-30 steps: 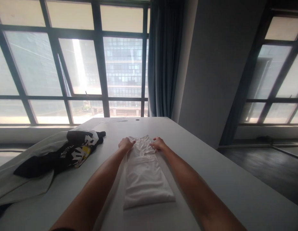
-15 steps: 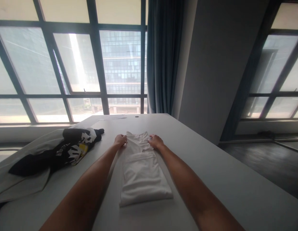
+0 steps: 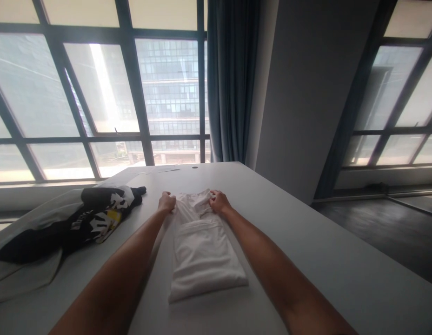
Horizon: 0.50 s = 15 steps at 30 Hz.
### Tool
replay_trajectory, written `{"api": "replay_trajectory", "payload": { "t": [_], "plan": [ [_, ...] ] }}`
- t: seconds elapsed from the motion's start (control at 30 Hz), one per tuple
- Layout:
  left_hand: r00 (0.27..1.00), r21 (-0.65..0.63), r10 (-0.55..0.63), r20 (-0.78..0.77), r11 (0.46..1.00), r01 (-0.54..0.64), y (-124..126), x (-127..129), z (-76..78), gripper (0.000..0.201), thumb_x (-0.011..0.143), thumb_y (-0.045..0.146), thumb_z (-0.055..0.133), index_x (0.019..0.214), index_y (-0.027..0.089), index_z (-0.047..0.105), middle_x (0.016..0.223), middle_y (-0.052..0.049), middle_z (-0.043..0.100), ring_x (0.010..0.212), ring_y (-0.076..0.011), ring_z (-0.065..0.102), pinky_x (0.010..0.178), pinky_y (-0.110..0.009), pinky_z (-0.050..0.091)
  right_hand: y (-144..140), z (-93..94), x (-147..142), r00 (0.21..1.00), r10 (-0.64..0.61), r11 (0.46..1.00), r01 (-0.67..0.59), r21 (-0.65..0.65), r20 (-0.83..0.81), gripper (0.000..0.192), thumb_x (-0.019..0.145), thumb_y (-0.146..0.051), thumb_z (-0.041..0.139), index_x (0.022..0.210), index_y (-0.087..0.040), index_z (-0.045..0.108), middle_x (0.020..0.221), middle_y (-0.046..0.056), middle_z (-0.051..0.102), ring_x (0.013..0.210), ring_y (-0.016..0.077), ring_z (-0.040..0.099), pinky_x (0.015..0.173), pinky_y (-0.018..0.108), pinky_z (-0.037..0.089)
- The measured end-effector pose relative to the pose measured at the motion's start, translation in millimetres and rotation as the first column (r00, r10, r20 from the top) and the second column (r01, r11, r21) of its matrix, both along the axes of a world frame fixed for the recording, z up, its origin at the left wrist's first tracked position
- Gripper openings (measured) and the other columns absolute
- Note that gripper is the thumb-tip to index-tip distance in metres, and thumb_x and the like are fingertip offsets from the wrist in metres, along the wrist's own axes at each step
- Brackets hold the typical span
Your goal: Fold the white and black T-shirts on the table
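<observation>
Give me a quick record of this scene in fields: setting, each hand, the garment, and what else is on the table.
setting: white table by large windows, blue curtain behind
left hand: gripping far left corner of the white garment
right hand: gripping its far right corner
white garment: folded into a narrow strip, lying flat, far end bunched between the hands
other items: black printed shirt heaped on pale cloth at left

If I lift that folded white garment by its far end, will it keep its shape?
Probably not. The white garment looks like thin, soft cloth, wrinkled where the left hand and right hand pinch it, so it would likely droop and unfold. It seems light, and may slide easily on the smooth table.
</observation>
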<state>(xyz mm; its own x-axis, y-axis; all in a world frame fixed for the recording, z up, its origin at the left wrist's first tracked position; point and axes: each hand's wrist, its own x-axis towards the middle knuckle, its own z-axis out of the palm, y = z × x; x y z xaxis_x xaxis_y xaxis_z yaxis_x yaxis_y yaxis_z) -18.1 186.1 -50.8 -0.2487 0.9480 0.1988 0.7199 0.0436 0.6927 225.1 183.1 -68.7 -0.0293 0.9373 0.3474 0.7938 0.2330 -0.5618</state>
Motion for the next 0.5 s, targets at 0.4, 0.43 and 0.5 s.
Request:
{"api": "replay_trajectory", "payload": {
  "t": [0.4,0.43,0.5],
  "plan": [
    [0.899,-0.063,-0.207,-0.385,0.978,0.198,20.9,22.4,-6.3,0.036,0.083,0.037,0.061,0.115,0.024,0.070,0.134,-0.015,0.063,0.128,-0.0351,0.053,0.103,-0.050,0.042,-10.2,0.9,-9.3,0.986,-0.017,0.997,0.030,-0.074,0.165,0.058,0.082,-0.031,0.066,0.138,-0.023,0.054,0.129,0.010,0.066,0.122,0.0272,0.057,0.101,0.036,0.044],
    [0.899,-0.063,-0.196,-0.392,0.980,0.186,24.3,20.6,-4.7,0.032,0.081,0.037,0.063,0.109,0.024,0.073,0.129,-0.015,0.066,0.126,-0.0356,0.054,0.101,-0.050,0.043,-8.9,0.8,-8.7,0.992,-0.012,0.996,0.023,-0.082,0.126,0.058,0.081,-0.028,0.067,0.138,-0.023,0.055,0.123,0.009,0.069,0.118,0.0253,0.060,0.099,0.034,0.045],
    [0.903,-0.049,-0.174,-0.393,0.985,0.168,30.3,18.7,-1.1,0.022,0.079,0.035,0.065,0.095,0.024,0.076,0.120,-0.014,0.070,0.121,-0.0337,0.058,0.098,-0.044,0.046,-6.4,1.4,-7.1,0.999,0.004,0.995,0.000,-0.100,0.036,0.057,0.077,-0.020,0.068,0.134,-0.022,0.058,0.109,0.006,0.074,0.107,0.0213,0.065,0.094,0.029,0.048]
  ]
}}
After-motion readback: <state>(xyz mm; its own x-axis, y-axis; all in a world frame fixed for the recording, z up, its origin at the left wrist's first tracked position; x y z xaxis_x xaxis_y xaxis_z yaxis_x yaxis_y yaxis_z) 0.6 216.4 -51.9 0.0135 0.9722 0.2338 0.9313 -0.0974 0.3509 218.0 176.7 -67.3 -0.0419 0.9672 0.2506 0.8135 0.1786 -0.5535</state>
